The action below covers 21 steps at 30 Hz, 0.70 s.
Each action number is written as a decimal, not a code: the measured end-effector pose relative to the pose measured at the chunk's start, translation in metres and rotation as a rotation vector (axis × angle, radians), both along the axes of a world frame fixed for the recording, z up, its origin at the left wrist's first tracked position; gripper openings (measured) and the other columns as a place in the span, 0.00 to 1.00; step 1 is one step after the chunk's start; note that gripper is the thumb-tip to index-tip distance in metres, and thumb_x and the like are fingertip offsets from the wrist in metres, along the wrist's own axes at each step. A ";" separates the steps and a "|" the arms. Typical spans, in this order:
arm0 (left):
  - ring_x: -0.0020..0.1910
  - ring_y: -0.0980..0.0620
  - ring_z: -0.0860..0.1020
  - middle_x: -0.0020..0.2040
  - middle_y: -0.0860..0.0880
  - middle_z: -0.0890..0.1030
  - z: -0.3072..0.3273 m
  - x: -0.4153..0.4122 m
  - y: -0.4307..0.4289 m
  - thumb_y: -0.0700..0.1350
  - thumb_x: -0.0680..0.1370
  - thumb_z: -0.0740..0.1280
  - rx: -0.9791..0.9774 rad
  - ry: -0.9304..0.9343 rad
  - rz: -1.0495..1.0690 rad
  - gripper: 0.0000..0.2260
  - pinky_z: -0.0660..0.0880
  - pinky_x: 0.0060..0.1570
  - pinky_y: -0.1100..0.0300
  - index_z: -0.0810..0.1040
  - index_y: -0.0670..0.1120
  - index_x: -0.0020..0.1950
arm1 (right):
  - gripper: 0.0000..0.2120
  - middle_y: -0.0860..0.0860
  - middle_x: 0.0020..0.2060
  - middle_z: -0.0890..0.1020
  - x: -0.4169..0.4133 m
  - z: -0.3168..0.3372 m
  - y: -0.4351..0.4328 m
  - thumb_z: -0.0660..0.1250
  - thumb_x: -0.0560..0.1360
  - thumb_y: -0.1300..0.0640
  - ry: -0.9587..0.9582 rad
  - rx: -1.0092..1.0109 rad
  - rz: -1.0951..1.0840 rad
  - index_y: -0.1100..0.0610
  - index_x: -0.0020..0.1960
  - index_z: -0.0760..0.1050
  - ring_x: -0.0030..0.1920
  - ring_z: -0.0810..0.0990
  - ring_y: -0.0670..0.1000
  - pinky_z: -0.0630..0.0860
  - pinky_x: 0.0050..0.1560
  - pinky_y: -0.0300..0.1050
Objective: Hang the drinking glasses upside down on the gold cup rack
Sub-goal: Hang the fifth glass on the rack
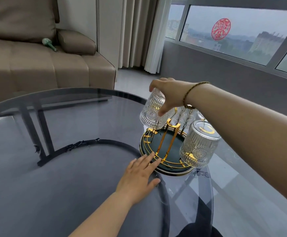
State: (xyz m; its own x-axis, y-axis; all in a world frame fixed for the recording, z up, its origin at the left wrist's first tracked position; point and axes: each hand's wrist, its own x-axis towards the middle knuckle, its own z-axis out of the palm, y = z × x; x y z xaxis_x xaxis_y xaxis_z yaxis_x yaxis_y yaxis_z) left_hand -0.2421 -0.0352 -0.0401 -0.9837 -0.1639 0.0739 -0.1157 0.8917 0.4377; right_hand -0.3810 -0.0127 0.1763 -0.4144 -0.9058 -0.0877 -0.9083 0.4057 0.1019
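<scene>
The gold cup rack (167, 142) stands on a round dark green tray (171, 171) at the right of the glass table. My right hand (169, 93) grips an upside-down ribbed drinking glass (152, 111) from above, tilted over a prong at the rack's far left. Another ribbed glass (200, 144) hangs upside down on the near right prong. Two more glasses (184, 117) sit upside down behind, partly hidden by my right forearm. My left hand (139, 173) lies flat on the table, fingertips touching the tray's gold rim, holding nothing.
The round smoked-glass table (74, 127) has a dark frame beneath. A brown sofa (36, 62) with a green object on its seat stands behind at the left. Curtains and a window wall (224, 69) run along the right.
</scene>
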 end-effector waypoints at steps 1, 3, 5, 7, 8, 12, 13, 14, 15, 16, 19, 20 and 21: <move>0.74 0.54 0.43 0.76 0.56 0.43 0.001 0.000 0.000 0.55 0.79 0.54 0.010 -0.004 -0.001 0.25 0.41 0.72 0.56 0.44 0.59 0.71 | 0.39 0.55 0.61 0.70 -0.001 -0.003 0.000 0.75 0.59 0.50 -0.010 -0.008 0.000 0.53 0.64 0.59 0.60 0.68 0.55 0.69 0.57 0.52; 0.74 0.54 0.43 0.76 0.56 0.43 0.002 0.001 0.000 0.55 0.78 0.54 0.024 -0.014 -0.001 0.25 0.42 0.72 0.55 0.45 0.59 0.71 | 0.41 0.55 0.61 0.71 -0.002 -0.010 -0.002 0.75 0.59 0.51 -0.038 -0.013 -0.005 0.54 0.65 0.58 0.56 0.69 0.53 0.69 0.56 0.50; 0.74 0.54 0.43 0.76 0.56 0.43 0.002 0.002 0.001 0.56 0.78 0.54 0.031 -0.019 0.002 0.26 0.43 0.72 0.55 0.45 0.59 0.71 | 0.42 0.55 0.61 0.72 -0.001 -0.017 -0.004 0.75 0.59 0.51 -0.056 0.003 -0.012 0.55 0.65 0.57 0.51 0.69 0.51 0.69 0.52 0.48; 0.74 0.54 0.43 0.76 0.56 0.43 0.001 0.002 0.001 0.56 0.78 0.54 0.034 -0.021 0.002 0.25 0.43 0.72 0.55 0.45 0.59 0.71 | 0.41 0.55 0.61 0.72 -0.001 -0.021 -0.008 0.75 0.59 0.52 -0.062 0.026 -0.020 0.55 0.65 0.57 0.51 0.70 0.52 0.70 0.52 0.48; 0.74 0.54 0.43 0.76 0.56 0.43 0.001 0.002 0.000 0.56 0.78 0.54 0.036 -0.021 0.002 0.25 0.44 0.72 0.55 0.45 0.59 0.71 | 0.41 0.55 0.61 0.72 -0.001 -0.023 -0.009 0.75 0.59 0.52 -0.060 0.033 -0.019 0.56 0.65 0.57 0.53 0.71 0.53 0.70 0.52 0.49; 0.74 0.54 0.44 0.76 0.57 0.44 0.001 0.001 -0.001 0.56 0.78 0.54 0.052 -0.008 0.005 0.25 0.45 0.72 0.54 0.46 0.59 0.71 | 0.39 0.55 0.61 0.71 -0.001 -0.025 -0.011 0.75 0.60 0.52 -0.068 0.031 -0.016 0.56 0.65 0.58 0.56 0.72 0.55 0.71 0.55 0.51; 0.74 0.54 0.44 0.76 0.57 0.44 0.000 0.002 -0.001 0.56 0.78 0.55 0.054 -0.006 0.006 0.25 0.45 0.72 0.54 0.47 0.59 0.71 | 0.39 0.55 0.62 0.71 -0.001 -0.026 -0.011 0.74 0.61 0.52 -0.070 0.034 -0.018 0.56 0.65 0.58 0.57 0.71 0.55 0.71 0.56 0.51; 0.74 0.55 0.45 0.76 0.57 0.44 -0.001 0.002 -0.001 0.56 0.78 0.55 0.054 -0.003 0.007 0.25 0.45 0.72 0.54 0.47 0.59 0.71 | 0.39 0.55 0.62 0.71 -0.002 -0.026 -0.010 0.74 0.61 0.52 -0.068 0.037 -0.018 0.56 0.66 0.58 0.58 0.71 0.56 0.71 0.57 0.52; 0.74 0.55 0.45 0.76 0.57 0.44 -0.001 0.002 0.000 0.56 0.78 0.55 0.052 0.000 0.008 0.25 0.45 0.72 0.55 0.47 0.59 0.71 | 0.39 0.55 0.63 0.71 -0.002 -0.026 -0.010 0.74 0.61 0.52 -0.066 0.038 -0.018 0.56 0.66 0.58 0.59 0.71 0.56 0.71 0.59 0.53; 0.74 0.55 0.45 0.76 0.57 0.44 -0.001 0.002 0.000 0.56 0.78 0.55 0.051 0.000 0.008 0.25 0.45 0.72 0.55 0.47 0.59 0.71 | 0.39 0.55 0.63 0.71 -0.001 -0.026 -0.009 0.74 0.62 0.52 -0.067 0.037 -0.019 0.56 0.67 0.57 0.59 0.71 0.57 0.71 0.60 0.54; 0.74 0.55 0.44 0.76 0.57 0.43 -0.001 0.002 -0.001 0.56 0.78 0.54 0.047 -0.002 0.008 0.25 0.45 0.72 0.55 0.47 0.60 0.71 | 0.40 0.55 0.64 0.71 -0.001 -0.027 -0.008 0.73 0.62 0.52 -0.068 0.029 -0.024 0.55 0.67 0.56 0.60 0.71 0.57 0.70 0.61 0.54; 0.74 0.54 0.44 0.76 0.57 0.43 -0.001 0.002 0.000 0.56 0.78 0.54 0.045 -0.005 0.007 0.25 0.44 0.72 0.55 0.46 0.59 0.71 | 0.40 0.56 0.64 0.71 -0.001 -0.027 -0.007 0.73 0.62 0.52 -0.067 0.025 -0.025 0.55 0.67 0.56 0.60 0.71 0.57 0.70 0.61 0.54; 0.74 0.54 0.44 0.76 0.57 0.43 -0.001 0.002 0.000 0.56 0.78 0.54 0.045 -0.007 0.007 0.25 0.44 0.72 0.55 0.46 0.59 0.71 | 0.40 0.56 0.64 0.71 -0.001 -0.027 -0.007 0.73 0.63 0.52 -0.066 0.021 -0.024 0.55 0.67 0.56 0.60 0.71 0.57 0.70 0.61 0.54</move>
State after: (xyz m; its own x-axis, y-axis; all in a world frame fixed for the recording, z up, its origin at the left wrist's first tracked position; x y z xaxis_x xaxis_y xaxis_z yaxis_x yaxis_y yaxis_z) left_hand -0.2397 -0.0356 -0.0412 -0.9830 -0.1734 0.0597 -0.1246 0.8705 0.4761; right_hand -0.3816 -0.0196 0.1490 -0.4286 -0.8934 -0.1344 -0.9034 0.4258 0.0502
